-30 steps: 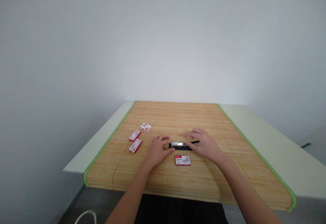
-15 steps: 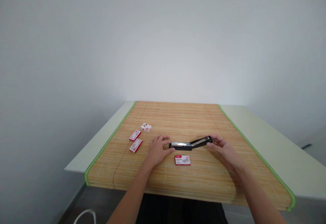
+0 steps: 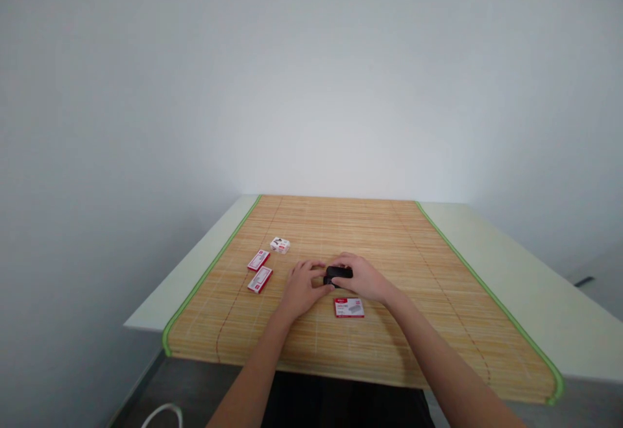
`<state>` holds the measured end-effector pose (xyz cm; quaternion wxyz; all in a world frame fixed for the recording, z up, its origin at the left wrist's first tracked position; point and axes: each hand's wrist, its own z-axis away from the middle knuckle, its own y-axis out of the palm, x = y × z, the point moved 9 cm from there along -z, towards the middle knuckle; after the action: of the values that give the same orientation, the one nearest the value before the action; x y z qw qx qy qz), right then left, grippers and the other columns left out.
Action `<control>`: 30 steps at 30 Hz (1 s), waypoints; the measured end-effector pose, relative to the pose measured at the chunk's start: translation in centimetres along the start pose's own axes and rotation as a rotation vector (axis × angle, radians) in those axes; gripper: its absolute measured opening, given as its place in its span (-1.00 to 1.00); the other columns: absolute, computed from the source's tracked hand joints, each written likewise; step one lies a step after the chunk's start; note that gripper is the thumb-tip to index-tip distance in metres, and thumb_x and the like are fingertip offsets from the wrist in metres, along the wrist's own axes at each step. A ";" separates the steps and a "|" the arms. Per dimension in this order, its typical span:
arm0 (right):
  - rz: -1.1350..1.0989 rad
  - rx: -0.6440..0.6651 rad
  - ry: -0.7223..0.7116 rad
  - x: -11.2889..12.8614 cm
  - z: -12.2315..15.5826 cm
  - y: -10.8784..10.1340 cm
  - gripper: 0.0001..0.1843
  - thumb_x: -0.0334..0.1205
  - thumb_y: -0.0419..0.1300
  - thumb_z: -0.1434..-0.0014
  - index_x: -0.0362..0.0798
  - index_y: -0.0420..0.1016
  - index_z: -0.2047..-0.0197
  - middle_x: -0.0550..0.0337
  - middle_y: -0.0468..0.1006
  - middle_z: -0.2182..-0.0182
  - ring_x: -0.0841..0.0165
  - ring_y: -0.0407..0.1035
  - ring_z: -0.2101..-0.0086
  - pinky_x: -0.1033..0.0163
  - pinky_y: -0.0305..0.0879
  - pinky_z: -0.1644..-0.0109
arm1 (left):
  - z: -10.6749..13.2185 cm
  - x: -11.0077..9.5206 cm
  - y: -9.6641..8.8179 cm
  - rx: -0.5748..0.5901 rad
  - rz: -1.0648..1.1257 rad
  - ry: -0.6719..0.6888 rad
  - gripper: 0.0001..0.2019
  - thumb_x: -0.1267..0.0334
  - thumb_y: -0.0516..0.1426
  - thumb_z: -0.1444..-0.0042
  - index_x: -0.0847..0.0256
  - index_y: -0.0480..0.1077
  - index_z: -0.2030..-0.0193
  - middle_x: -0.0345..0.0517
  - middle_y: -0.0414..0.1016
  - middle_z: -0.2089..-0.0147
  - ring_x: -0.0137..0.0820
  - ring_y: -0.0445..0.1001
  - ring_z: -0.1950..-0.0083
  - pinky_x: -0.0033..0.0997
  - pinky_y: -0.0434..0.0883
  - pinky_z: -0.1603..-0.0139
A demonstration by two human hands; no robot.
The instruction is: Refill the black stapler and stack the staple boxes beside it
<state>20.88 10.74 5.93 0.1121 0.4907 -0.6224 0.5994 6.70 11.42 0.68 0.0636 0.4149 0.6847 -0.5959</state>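
A black stapler lies on the bamboo mat, its top arm folded down over its base. My right hand grips it from above and covers its right part. At the stapler's left end, my left hand curls thumb and fingers around the base. Just in front of the stapler is a red and white box of staples, lying flat and apart from both hands.
Left of my left hand are two red and white small boxes, one nearer and one farther. A white small box sits behind them. The green-edged bamboo mat covers the middle of the white table. Behind stands a wall.
My right hand has swung the stapler's top arm over to the left, from opened out flat to folded onto the base. My left hand has stayed at the left end.
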 end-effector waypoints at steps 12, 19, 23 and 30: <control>-0.010 -0.023 0.166 -4.4 6.3 -3.3 -0.69 -0.08 0.25 -0.26 0.04 0.61 -0.02 0.12 0.61 0.12 0.25 0.47 0.19 0.12 0.39 0.06 | 0.0 -0.1 -0.1 -0.008 0.003 0.008 -0.65 -0.02 0.32 -0.14 -0.09 0.57 -0.07 -0.19 0.45 -0.24 -0.14 0.30 -0.28 -0.09 0.21 -0.32; 0.201 -0.287 0.293 -4.2 10.0 -4.1 -0.64 -0.09 0.23 -0.21 -0.02 0.52 -0.04 0.13 0.56 0.25 0.26 0.43 0.29 0.17 0.35 0.19 | 0.0 -0.3 -0.2 -0.049 0.013 0.006 -0.68 0.03 0.29 -0.18 -0.08 0.56 -0.07 -0.19 0.47 -0.22 -0.18 0.32 -0.27 -0.10 0.19 -0.33; 0.308 -0.343 0.352 -3.2 11.6 -3.7 -0.48 -0.06 0.19 -0.24 -0.02 0.38 -0.23 0.17 0.52 0.31 0.25 0.42 0.33 0.18 0.30 0.23 | 0.0 -0.4 -0.5 -0.068 0.011 -0.029 -0.76 0.00 0.16 -0.31 -0.06 0.58 0.01 -0.20 0.49 -0.20 -0.22 0.35 -0.22 -0.12 0.19 -0.32; 0.250 -0.351 0.405 -1.3 13.1 -1.8 -0.28 0.03 0.09 -0.34 0.03 0.04 -0.47 0.26 0.47 0.41 0.26 0.41 0.43 0.20 0.24 0.33 | -0.1 -0.3 -0.6 -0.048 0.042 -0.050 -0.69 0.04 0.02 -0.41 -0.04 0.59 0.01 -0.21 0.51 -0.18 -0.25 0.35 -0.23 -0.16 0.20 -0.31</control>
<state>28.75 0.46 2.80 0.2424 0.2538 -0.7371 0.5775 6.58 11.36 1.31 0.1032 0.4125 0.6882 -0.5879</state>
